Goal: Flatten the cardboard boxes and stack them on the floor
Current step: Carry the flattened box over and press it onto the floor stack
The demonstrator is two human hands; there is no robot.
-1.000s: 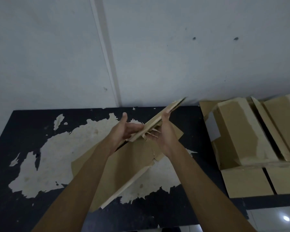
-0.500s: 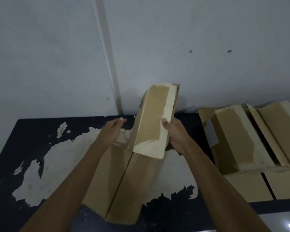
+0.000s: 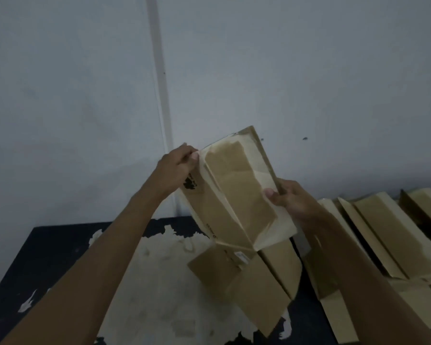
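From the head camera, a cardboard box is held up in front of the pale wall, tilted so that its upper end leans to the right and away from the viewer. Its broad face carries a brown patch framed by a lighter, glossy border, and there is a dark printed mark on the side panel near the left hand. The lower flaps hang open below the body and spread over the desk; whether they touch its surface cannot be told.

The left hand has its grip closed on the upper left corner of the box, thumb on the near face and fingers curled behind the edge. The right hand grips the right edge about halfway down, its thumb pressed on the light border and its fingers wrapped round the back. Both forearms reach up from the bottom of the frame.

The desk is dark, and a large pale area in the middle shows where the coating has worn or peeled away. At the right, other cardboard boxes lie side by side in a row, their long faces angled upward and their near flaps lying out flat towards the viewer. A vertical strip runs down the wall behind the left hand.
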